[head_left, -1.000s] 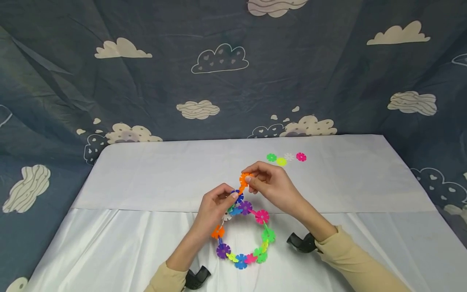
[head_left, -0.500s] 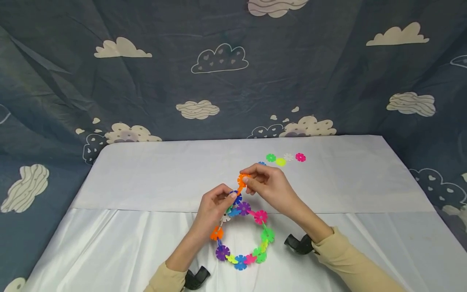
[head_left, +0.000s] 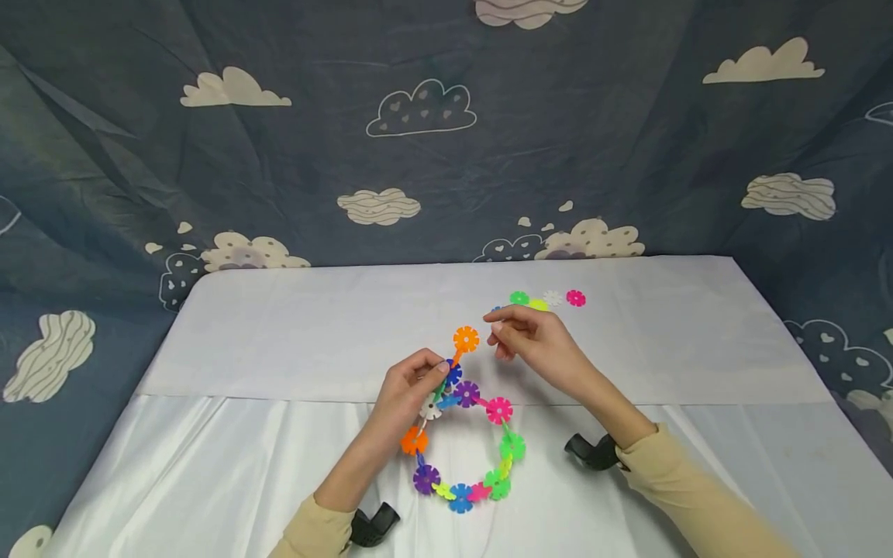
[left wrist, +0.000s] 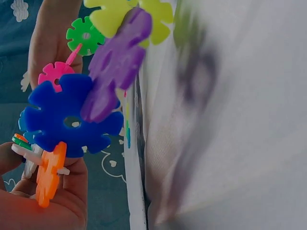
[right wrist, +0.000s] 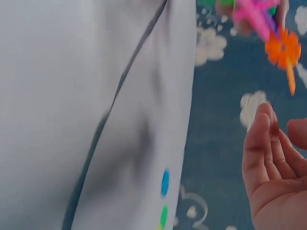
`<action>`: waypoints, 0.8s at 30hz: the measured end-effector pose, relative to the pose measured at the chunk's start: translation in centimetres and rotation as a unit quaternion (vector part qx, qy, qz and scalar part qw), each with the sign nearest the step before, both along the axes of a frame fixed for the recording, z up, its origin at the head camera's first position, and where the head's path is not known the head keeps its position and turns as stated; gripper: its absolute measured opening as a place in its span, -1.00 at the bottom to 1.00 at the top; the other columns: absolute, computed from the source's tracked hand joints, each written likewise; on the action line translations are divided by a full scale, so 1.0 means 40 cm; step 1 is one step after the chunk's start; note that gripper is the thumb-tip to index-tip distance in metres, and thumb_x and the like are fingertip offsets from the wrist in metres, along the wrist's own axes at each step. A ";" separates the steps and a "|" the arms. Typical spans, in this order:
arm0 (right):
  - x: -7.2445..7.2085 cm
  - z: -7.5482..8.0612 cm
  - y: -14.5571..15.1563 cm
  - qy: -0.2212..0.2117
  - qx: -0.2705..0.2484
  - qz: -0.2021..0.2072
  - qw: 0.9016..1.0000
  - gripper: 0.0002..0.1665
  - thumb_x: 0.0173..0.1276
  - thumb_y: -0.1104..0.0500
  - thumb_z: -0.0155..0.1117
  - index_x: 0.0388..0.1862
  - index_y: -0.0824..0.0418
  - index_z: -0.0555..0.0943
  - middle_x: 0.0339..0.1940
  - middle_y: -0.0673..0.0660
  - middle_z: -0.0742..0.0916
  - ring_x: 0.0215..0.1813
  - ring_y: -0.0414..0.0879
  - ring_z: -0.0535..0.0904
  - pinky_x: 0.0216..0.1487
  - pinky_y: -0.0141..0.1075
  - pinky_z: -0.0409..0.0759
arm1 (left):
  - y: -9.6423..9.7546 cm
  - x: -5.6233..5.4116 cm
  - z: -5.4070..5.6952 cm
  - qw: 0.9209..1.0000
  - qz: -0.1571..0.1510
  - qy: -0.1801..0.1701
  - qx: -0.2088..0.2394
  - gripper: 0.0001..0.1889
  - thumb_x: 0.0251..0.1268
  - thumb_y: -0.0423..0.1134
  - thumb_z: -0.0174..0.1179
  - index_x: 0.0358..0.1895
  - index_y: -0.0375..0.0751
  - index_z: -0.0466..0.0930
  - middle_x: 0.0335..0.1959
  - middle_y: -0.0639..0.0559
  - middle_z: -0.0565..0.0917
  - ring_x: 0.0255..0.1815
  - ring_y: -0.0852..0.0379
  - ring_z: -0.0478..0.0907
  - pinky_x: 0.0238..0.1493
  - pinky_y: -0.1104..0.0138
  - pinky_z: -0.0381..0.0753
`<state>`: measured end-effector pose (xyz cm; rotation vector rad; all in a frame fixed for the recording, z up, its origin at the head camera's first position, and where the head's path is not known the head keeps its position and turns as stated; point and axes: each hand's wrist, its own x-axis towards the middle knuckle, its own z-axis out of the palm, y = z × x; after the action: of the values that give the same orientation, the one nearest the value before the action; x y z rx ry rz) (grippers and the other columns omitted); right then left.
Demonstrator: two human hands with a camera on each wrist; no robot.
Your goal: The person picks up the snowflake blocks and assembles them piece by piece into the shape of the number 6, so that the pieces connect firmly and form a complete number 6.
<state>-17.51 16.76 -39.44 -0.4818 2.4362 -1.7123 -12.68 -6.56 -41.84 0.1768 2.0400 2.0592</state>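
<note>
Slotted flower-shaped plastic discs are linked into a many-coloured ring, whose green disc [head_left: 512, 446] lies on the right side. My left hand [head_left: 408, 391] pinches the chain at its upper left, beside a dark blue disc [head_left: 454, 373]. From there a short tail sticks up, ending in an orange disc [head_left: 466, 339] facing the head camera. To the right of it, my right hand [head_left: 543, 346] is apart from the chain, fingers loosely bent and holding nothing. The right wrist view shows this hand [right wrist: 273, 177] below the orange disc [right wrist: 283, 48]. A purple disc [left wrist: 117, 64] looms large in the left wrist view.
Loose discs lie at the back of the white-covered table [head_left: 314, 333]: green [head_left: 519, 297], yellow [head_left: 538, 304], white [head_left: 553, 297] and pink [head_left: 576, 297]. A blue one [head_left: 497, 308] is partly hidden behind the right hand. A dark cloud-print cloth [head_left: 418, 170] hangs behind.
My right hand has let go of the orange disc and moved a little to the right. The left hand keeps its hold on the chain, almost unmoved.
</note>
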 end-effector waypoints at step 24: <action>-0.193 -0.094 0.061 0.037 0.292 0.008 0.956 -0.59 0.40 0.28 0.24 0.22 0.24 0.58 0.10 0.21 0.64 0.03 0.10 0.52 0.15 -0.03 0.52 | 0.003 0.003 -0.002 1.000 0.013 0.012 -0.023 -0.85 0.46 -0.20 0.14 -0.19 -0.21 0.59 -0.41 0.02 0.53 -0.33 0.07 0.41 -0.19 0.28 0.42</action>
<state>-25.24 19.22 -43.21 -0.4823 2.8004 -0.8955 -12.56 -6.46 -41.90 0.1670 2.1125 2.0329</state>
